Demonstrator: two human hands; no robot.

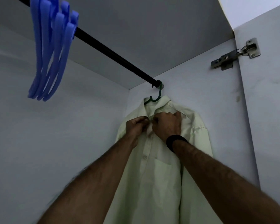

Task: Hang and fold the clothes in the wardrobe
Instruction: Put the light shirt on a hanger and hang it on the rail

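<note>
Shirt: a pale green button-up shirt (160, 167) hangs at the far right end of the wardrobe, up against the side wall, chest pocket facing us.
Hanger: dark green hanger (157, 96), its hook over the very end of the rail, its neck running down into the collar.
Rail: black rail (113, 54) running from upper left down to the right-hand corner.
Left hand: left hand (137, 126) up at the placket just under the collar, fingers curled in and pinching the shirt's left front edge.
Right hand: right hand (167, 125) right beside it, the two nearly knuckle to knuckle, fingers bunched on the opposite front edge at the top button (the button itself is hidden behind the fingertips).
Wrist: a black band (174, 141) sits on the right wrist.
Spare hangers: a cluster of blue hangers (50, 50) dangles from the rail at the upper left, well apart from the shirt.
Door: the wardrobe door (268, 110) stands open on the right, a metal hinge (236, 54) fixed near its top.
</note>
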